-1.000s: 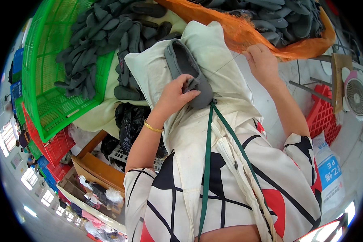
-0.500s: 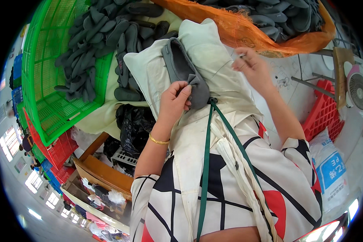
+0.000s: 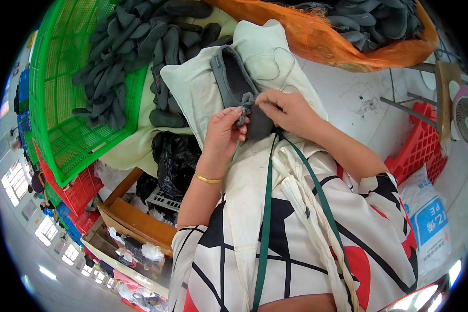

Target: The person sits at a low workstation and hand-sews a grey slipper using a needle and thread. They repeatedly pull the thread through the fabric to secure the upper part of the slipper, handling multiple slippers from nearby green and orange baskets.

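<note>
Head view: upper centre, I see the left hand point(image 3: 224, 128) pinching a grey fabric bow point(image 3: 246, 103) over a grey cloth slip-on shoe point(image 3: 232, 78); the right hand point(image 3: 289, 111) has a grip I can't tell. I'd keep the bow steady.

Pale tiled floor point(image 3: 343, 99) spreads out to the right of the hands point(image 3: 291, 112), dark at the joints, with thin metal bars point(image 3: 408, 111) beyond it and a round fan point(image 3: 465, 117) further right. Below left of the hands I see brown wooden furniture point(image 3: 145, 229); far past it, bright windows point(image 3: 46, 230) run in a row, and a strip light point(image 3: 47, 272) glows.
</note>
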Available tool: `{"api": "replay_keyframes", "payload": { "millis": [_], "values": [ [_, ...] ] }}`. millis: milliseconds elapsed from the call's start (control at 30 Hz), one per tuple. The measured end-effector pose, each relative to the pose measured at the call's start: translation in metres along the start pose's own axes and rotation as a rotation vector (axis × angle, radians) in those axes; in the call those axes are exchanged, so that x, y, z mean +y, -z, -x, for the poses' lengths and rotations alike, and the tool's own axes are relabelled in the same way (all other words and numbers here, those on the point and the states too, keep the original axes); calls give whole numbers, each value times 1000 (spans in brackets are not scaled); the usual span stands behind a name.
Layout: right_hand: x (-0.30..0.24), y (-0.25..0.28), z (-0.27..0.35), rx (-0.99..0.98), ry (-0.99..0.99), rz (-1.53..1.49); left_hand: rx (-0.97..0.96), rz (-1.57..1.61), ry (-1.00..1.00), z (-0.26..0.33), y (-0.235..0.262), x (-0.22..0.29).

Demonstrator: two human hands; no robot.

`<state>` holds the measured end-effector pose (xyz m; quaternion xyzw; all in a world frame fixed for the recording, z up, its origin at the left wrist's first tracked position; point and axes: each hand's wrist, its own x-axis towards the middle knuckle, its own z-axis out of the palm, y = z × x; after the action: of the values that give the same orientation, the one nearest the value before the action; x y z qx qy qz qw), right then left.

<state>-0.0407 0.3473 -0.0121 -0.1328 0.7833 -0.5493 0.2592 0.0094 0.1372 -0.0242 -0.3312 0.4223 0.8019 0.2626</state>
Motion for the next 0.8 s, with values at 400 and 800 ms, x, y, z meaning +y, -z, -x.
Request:
{"api": "replay_keyframes", "payload": {
  "millis": [400,800],
  "values": [
    [8,-14,4,13,31,-31,-10,89,-102,-3,0,-13],
    [5,-11,4,-54,-24,-9,-20,113,-92,-2,0,-12]
  ]
}}
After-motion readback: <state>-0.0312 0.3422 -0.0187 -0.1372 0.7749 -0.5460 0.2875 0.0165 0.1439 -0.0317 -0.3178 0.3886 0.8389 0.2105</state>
